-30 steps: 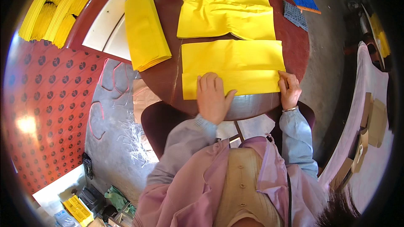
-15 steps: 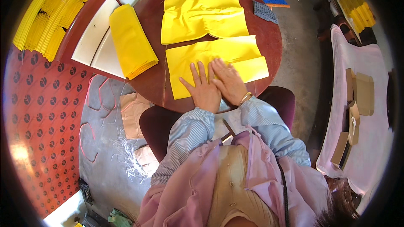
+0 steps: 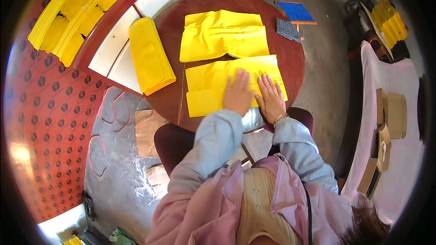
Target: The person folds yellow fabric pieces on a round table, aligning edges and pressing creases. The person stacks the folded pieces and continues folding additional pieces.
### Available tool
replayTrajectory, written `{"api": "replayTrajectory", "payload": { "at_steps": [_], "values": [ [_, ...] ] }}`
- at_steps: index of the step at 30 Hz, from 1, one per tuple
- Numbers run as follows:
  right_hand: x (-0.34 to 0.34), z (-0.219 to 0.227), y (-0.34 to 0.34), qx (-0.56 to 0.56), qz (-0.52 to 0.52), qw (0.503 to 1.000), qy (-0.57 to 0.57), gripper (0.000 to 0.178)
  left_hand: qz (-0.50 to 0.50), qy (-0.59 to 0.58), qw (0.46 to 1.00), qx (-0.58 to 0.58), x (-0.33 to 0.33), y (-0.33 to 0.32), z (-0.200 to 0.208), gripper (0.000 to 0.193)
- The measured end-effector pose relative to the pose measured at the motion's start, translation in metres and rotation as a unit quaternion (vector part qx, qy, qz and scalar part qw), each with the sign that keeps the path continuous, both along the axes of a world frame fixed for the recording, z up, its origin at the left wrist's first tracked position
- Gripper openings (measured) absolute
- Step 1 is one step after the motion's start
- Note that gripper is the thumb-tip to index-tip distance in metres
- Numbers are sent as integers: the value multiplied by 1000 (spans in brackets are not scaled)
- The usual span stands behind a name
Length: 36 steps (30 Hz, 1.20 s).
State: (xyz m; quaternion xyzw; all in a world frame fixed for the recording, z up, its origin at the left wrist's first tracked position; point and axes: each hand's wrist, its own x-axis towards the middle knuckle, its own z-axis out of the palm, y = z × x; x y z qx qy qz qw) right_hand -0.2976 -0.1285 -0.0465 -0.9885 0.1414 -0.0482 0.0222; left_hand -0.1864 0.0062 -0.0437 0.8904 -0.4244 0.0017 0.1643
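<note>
A yellow folded sheet (image 3: 204, 81), paper or cloth I cannot tell, lies near the front of the round brown table (image 3: 295, 59). My left hand (image 3: 239, 95) rests flat on its middle, fingers stretched and slightly blurred. To the right of it, my right hand (image 3: 271, 97) presses flat on the sheet with its fingers out. The lower left part of the sheet shows a fold edge. Just beyond it lies a second yellow sheet or stack (image 3: 225, 34), with creases across it. A thick folded yellow bundle (image 3: 151, 56) lies at the left, partly over the table's edge.
A blue-grey textured pad (image 3: 288, 29) sits at the table's right rim, near a blue board (image 3: 296, 12). Tall stacks of yellow sheets (image 3: 75, 16) stand at far left. Cardboard pieces (image 3: 394, 115) lie on a pink-covered surface at right. Brown paper (image 3: 150, 132) lies on the floor.
Both hands have moved right across the near sheet and now lie apart. The sheet's left part, with its fold edge, shows more. The whole view has shifted slightly.
</note>
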Motion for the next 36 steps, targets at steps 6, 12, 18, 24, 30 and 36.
{"api": "replayTrajectory", "payload": {
  "at_steps": [6, 12, 18, 24, 30, 36],
  "values": [
    [-2, 1, 1, 19, 10, 999, -28, 70, 118, -23, 992, 36, 54, 58, -11, 78],
    [61, 1, 44, -6, 117, 990, -80, 71, 126, -8, 990, 66, 48, 52, 1, 78],
    [59, 2, -37, -54, 23, 998, -14, 73, 122, -15, 989, 80, 51, 54, -7, 78],
    [34, 1, -46, 5, -23, 1000, 3, 75, 96, -25, 990, 96, 50, 58, -2, 79],
    [72, 9, -65, -5, -65, 997, 35, 76, 65, -48, 995, 52, 96, 29, -1, 75],
    [84, 9, -73, 3, -74, 996, 41, 74, 59, -9, 994, 93, 115, 16, 6, 75]
  ]
}}
